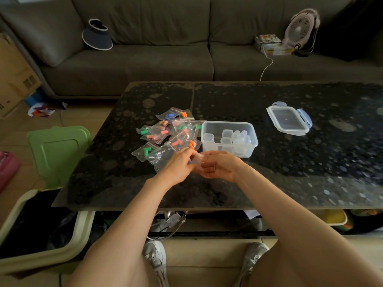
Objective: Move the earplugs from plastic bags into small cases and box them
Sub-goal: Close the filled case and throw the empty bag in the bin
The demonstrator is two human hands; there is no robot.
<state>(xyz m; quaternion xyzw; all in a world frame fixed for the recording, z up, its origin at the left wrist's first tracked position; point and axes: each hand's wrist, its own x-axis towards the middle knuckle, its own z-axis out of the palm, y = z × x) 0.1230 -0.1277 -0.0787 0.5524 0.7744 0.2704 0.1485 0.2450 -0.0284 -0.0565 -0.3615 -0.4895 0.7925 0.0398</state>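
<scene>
- Knees [116, 264] and grey shoes [155, 257] are closest, tucked at the front edge of the counter [269, 179].
- Just past that edge, left of its middle, the two hands meet over the counter.
- Left hand [178, 165]: fingers curled, pinching one side of a small clear case [198, 160]. A bluish bit [189, 161] shows under its fingertips; likely an earplug, but too small to be sure.
- Right hand [219, 167]: palm turned up, fingers curled round the other side of the same case.
- A clear bag [159, 160] that looks emptied lies crumpled beside the left hand.
- Further in, the other bags [163, 131] sit in a loose heap, each showing coloured earplugs: green, pink, orange, blue.
- Touching the heap's right side is the open box [229, 126] with more cases [228, 134] inside; its lid [289, 120] lies well apart, toward the right.
- By my reading, one case is being filled or closed, early in the job, as most bags are full.
- Next would be snapping the case shut with a firm pinch, setting it in the box, then opening another bag.
</scene>
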